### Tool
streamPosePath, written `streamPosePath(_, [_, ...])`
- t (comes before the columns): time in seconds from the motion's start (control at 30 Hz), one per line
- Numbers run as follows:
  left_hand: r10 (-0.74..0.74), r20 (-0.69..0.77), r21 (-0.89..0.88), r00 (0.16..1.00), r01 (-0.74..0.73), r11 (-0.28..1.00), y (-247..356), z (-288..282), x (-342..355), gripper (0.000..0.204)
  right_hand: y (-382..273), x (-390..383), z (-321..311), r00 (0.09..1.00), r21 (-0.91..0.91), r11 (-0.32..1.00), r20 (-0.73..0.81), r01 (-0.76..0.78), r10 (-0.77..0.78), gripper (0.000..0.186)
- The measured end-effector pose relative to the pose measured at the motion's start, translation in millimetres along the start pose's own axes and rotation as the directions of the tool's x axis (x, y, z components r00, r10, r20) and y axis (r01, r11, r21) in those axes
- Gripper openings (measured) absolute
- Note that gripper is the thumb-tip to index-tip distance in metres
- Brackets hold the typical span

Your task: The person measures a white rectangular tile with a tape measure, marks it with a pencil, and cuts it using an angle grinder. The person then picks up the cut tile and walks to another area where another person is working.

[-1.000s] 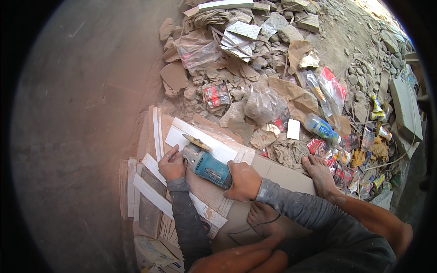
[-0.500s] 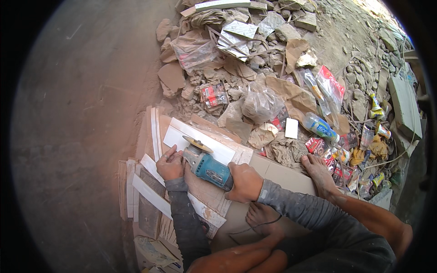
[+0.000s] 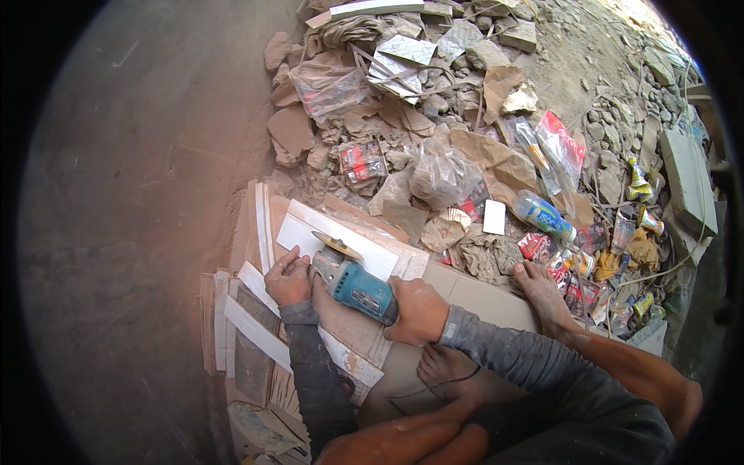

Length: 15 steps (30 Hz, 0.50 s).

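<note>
An angle grinder [image 3: 363,291] with a teal body and a thin round disc [image 3: 338,245] lies across the middle. Wrapped round its rear end is my right hand [image 3: 418,311]. The disc stands tilted over a white tile [image 3: 377,257] on a pale, scratched board. My left hand [image 3: 289,279] is at the tile's left end beside the grinder's head, its fingers bent and pinching the tile's edge. Part of the left fingers and the disc's lower edge are hidden from me.
Cut white strips [image 3: 258,333] are stacked left of my left forearm. Rubble, plastic bags and wrappers spread beyond the tile. A plastic bottle [image 3: 545,215] lies near my bare right foot [image 3: 542,298]. A dark cord [image 3: 434,385] runs by my other foot. Dusty floor [image 3: 132,232] stretches along the left.
</note>
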<state>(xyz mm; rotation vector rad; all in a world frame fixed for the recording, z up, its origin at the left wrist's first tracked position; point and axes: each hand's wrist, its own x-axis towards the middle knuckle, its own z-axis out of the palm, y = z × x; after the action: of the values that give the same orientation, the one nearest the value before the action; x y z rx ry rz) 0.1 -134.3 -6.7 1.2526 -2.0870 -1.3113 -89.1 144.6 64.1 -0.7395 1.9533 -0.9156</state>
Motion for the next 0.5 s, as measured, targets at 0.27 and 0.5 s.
streamPosePath(0.27, [0.034, -0.018, 0.039, 0.999, -0.033, 0.999, 5.0, 1.4, -1.2, 0.035, 4.3, -8.3, -0.7, 1.000, 0.004, 1.000, 0.001, -0.011, 0.011, 0.054])
streamPosePath(0.5, [0.052, -0.025, 0.046, 0.998, -0.051, 0.998, 10.2, 2.7, -3.7, 0.034, 13.4, -9.7, 5.3, 1.000, -0.013, 1.000, -0.017, 0.005, -0.005, 0.064])
